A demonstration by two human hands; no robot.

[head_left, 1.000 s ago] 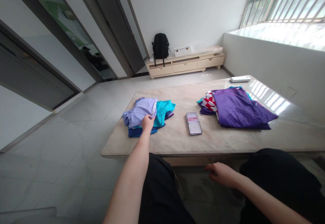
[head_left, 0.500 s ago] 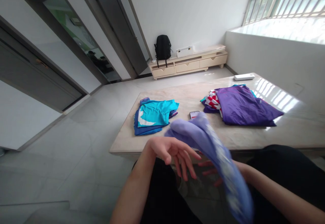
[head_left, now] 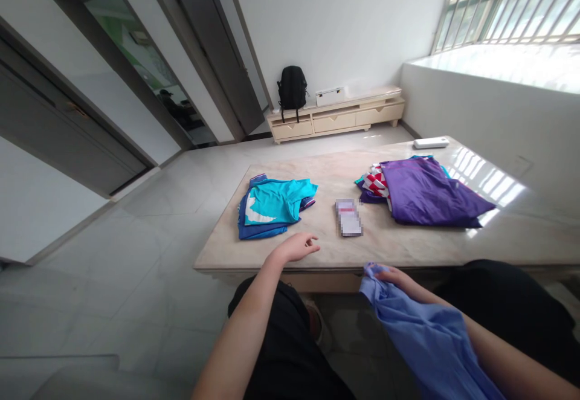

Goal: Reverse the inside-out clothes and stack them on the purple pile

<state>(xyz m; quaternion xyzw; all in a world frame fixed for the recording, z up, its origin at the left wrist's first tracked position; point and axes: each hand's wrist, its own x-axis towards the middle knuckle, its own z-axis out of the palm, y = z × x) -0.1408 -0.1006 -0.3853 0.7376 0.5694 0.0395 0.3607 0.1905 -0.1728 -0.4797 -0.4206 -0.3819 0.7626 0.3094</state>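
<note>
A light blue garment (head_left: 421, 321) hangs bunched from my right hand (head_left: 388, 275), whose fingers are closed on its upper end just off the table's front edge. The cloth drapes down over my right forearm side and runs out of view at the bottom. My left hand (head_left: 299, 246) hovers over the front of the table with its fingers loosely bent and apart, nothing in them. Just beyond it lies a stack of folded clothes with a turquoise shirt (head_left: 276, 202) on top. To the right of that hand, a phone (head_left: 348, 217) with a blurred-out screen lies on the tabletop.
On the right of the marble-look table (head_left: 217, 249) lies a pile topped by purple cloth (head_left: 428, 191), with red-and-white checked fabric (head_left: 376, 179) showing. A white device (head_left: 430, 142) sits at the far corner. Beyond, a low cabinet (head_left: 335, 119) bears a black backpack (head_left: 292, 89).
The garment has come down and right, and my right hand now grips its end. My left hand has moved slightly up and left. The phone, partly covered before, is now fully visible.
</note>
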